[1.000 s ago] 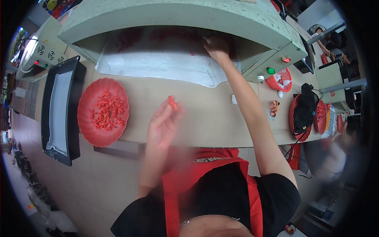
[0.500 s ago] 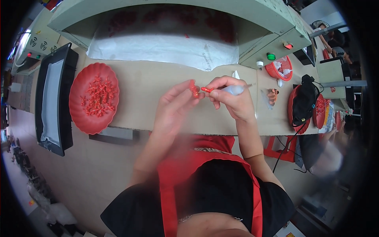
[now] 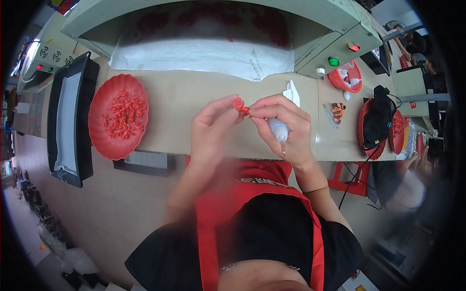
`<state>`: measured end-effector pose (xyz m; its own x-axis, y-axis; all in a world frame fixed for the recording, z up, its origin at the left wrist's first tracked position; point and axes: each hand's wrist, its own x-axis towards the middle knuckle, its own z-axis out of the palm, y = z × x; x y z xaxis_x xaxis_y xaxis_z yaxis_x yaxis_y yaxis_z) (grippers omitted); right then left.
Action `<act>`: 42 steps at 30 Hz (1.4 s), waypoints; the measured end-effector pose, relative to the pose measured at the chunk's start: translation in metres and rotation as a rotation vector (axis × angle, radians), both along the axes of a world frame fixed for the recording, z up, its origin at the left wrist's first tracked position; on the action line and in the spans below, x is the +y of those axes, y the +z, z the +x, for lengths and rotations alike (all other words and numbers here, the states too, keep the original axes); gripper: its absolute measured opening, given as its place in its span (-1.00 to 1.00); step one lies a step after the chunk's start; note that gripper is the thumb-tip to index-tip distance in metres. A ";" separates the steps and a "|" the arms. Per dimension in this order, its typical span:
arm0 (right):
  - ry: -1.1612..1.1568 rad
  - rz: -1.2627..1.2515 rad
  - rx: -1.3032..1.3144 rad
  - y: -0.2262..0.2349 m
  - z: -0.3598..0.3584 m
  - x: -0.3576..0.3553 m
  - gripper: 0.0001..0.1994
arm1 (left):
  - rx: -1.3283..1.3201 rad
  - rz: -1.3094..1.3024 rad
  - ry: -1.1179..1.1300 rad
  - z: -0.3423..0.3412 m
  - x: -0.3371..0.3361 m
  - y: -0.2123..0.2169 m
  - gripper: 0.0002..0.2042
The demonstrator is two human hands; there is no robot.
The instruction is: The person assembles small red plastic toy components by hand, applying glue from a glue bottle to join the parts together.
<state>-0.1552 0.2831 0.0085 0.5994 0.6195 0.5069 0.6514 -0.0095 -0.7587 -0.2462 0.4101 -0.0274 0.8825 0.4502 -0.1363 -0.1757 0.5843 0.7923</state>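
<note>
Over the middle of the table, my left hand (image 3: 209,123) pinches a small glossy red figure-like piece (image 3: 238,103) between thumb and fingers. My right hand (image 3: 294,127) holds a second small red piece (image 3: 245,111) by its fingertips, pressed against the first one. Tucked in the right palm is a white squeeze bottle (image 3: 277,128) with a thin nozzle pointing down toward me. Fingers cover much of both red pieces, so their exact shape cannot be made out. To the left, a scalloped red plate (image 3: 99,140) carries many similar red pieces.
A black tray (image 3: 86,140) with a pale liner stands at far left. Ahead is a light green machine (image 3: 335,39) with white cloth (image 3: 204,63) in its opening. On the right are a red basket (image 3: 357,86), a black bag (image 3: 376,121), and a white paper piece (image 3: 291,92).
The red piece in my right hand has come up against the one in my left. The bottle has swung in my right hand, its nozzle turning from rightward to downward.
</note>
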 end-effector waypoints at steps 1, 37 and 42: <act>0.000 0.000 -0.001 0.000 -0.001 0.001 -0.83 | 0.019 0.032 0.000 0.000 0.000 0.000 -0.74; -0.092 0.186 -0.405 -0.014 -0.017 0.006 -0.74 | -0.323 0.433 0.173 -0.001 -0.009 -0.017 -0.70; -0.089 0.195 -0.363 -0.016 -0.013 0.008 -0.74 | -0.261 0.576 0.244 0.002 -0.014 -0.013 -0.63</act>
<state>-0.1681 0.2910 -0.0079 0.4072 0.4451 0.7975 0.8799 0.0430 -0.4732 -0.2438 0.3963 -0.0406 0.7180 0.5772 0.3889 -0.4767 0.0008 0.8791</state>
